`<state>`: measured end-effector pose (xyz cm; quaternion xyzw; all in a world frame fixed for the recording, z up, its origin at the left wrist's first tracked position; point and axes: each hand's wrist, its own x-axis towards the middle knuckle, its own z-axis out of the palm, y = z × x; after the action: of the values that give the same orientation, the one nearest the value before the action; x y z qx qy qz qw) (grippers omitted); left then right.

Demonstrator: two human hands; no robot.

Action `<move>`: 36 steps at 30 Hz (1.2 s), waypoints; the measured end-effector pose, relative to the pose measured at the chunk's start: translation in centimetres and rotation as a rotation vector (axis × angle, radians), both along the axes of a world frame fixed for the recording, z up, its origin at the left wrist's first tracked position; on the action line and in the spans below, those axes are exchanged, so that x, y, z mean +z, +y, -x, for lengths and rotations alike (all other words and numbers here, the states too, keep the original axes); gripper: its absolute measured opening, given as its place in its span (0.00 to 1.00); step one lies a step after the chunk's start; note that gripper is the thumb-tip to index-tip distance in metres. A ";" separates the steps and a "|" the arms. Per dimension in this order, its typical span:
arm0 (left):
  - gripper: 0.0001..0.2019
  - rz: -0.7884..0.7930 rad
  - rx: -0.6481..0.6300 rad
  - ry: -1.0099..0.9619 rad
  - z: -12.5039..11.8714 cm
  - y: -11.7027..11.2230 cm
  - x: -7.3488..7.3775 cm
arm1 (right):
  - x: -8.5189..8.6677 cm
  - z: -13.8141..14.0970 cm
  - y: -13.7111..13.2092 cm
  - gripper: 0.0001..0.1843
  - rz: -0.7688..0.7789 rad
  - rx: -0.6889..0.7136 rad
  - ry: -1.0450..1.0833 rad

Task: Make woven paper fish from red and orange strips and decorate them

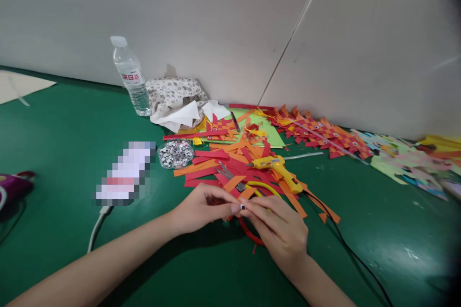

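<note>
My left hand (205, 207) and my right hand (283, 226) meet at the fingertips over the near edge of a paper pile. Pinched between them is a small black-and-white googly eye (242, 207). A bit of orange paper (248, 194) shows just behind the fingertips; whether a finger touches it I cannot tell. Scissors (230, 176) with yellow and red handles lie under and beyond my hands, partly covered. Red and orange paper strips (212, 165) spread beyond them. On the strips rests a yellow hot glue gun (275, 168), its nozzle facing left.
A clear box of googly eyes (175, 154) sits left of the strips. Further left lie a phone (126, 172) on a white cable and a purple object (14, 189). A water bottle (132, 76) and tissue pouch (176, 90) stand by the wall. Woven paper fish (320, 132) lie right.
</note>
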<state>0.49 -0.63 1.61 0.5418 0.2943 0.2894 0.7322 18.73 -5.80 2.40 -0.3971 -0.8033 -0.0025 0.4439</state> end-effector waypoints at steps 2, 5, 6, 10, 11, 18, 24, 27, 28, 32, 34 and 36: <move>0.06 0.005 -0.004 0.001 0.0 0.1 0.0 | 0.0 0.0 0.0 0.18 0.002 0.000 0.001; 0.07 0.003 -0.002 -0.004 0.0 0.1 -0.2 | 0.0 0.0 0.0 0.16 0.011 0.002 -0.006; 0.07 0.001 0.004 -0.004 0.0 0.1 -0.3 | -0.1 0.0 0.0 0.16 0.009 0.000 -0.009; 0.08 -0.004 0.020 0.018 0.0 0.0 -0.5 | -0.1 0.0 0.0 0.16 -0.015 0.006 -0.007; 0.09 -0.005 0.018 0.023 0.0 0.0 -0.4 | -0.1 0.0 0.0 0.16 -0.018 0.006 -0.007; 0.10 -0.006 0.009 0.043 0.0 0.0 -0.3 | 0.0 0.0 -0.1 0.18 -0.014 -0.014 -0.005; 0.12 -0.017 0.009 0.048 0.2 0.0 -0.2 | 0.1 0.1 -0.1 0.18 -0.010 0.008 0.011; 0.13 -0.016 0.008 0.060 0.0 0.0 -0.2 | -0.1 0.0 -0.1 0.18 -0.010 0.008 -0.006; 0.14 -0.022 0.011 0.063 -0.1 -0.1 -0.3 | -0.2 -0.1 0.0 0.17 -0.013 0.008 -0.013; 0.14 -0.097 0.012 0.113 -0.1 0.1 -0.3 | -0.4 -0.1 0.2 0.14 -0.035 -0.010 -0.044; 0.14 -0.246 0.038 0.215 0.7 0.8 0.5 | -0.3 -0.1 0.3 0.13 -0.054 -0.051 -0.063; 0.14 -0.543 0.131 0.425 2.4 2.0 1.8 | -0.1 0.0 0.4 0.13 -0.067 -0.093 -0.085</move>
<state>-1.89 1.40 3.38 0.7448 0.3865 0.2844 0.4636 18.74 -5.45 2.28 -0.4184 -0.8015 -0.0670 0.4220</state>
